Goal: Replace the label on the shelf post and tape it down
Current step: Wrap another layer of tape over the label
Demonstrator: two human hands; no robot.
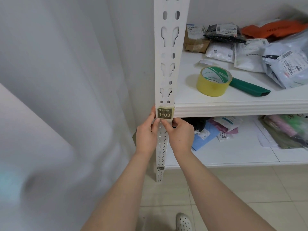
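Dark label (pixel 164 113) reading 1-03, at the centre of the frame, on the front of the white shelf post (pixel 168 64), level with the rim of the upper shelf (pixel 233 108); yellowish tape around its edges. Left hand (pixel 146 133) just left of the post: fingers up along the label's left edge, thumb at its lower corner, pinching label and post edge together. Right hand (pixel 180 133) just right of it: thumb and forefinger closed narrowly on the label's lower edge. Hard to say from this angle whether peeling or pressing down; probably picking at that lower edge to lift the old label off. Roll of yellow tape (pixel 212 82) lying untouched on the upper shelf, right of centre, touching a green handle (pixel 248 88), perhaps a cutter; parcels (pixel 250 52) behind, toward the upper right. Risks from here: tearing the label into strips by pulling fast against stubborn tape, leaving scraps and gum on the post, poor footing for a fresh one; snagging on the slots cut in the post just below; nicking a fingertip on those metal edges. Further on, with both hands busy at the post, fumbling for the tape well off to the right and letting the new label slip crooked before fixing.
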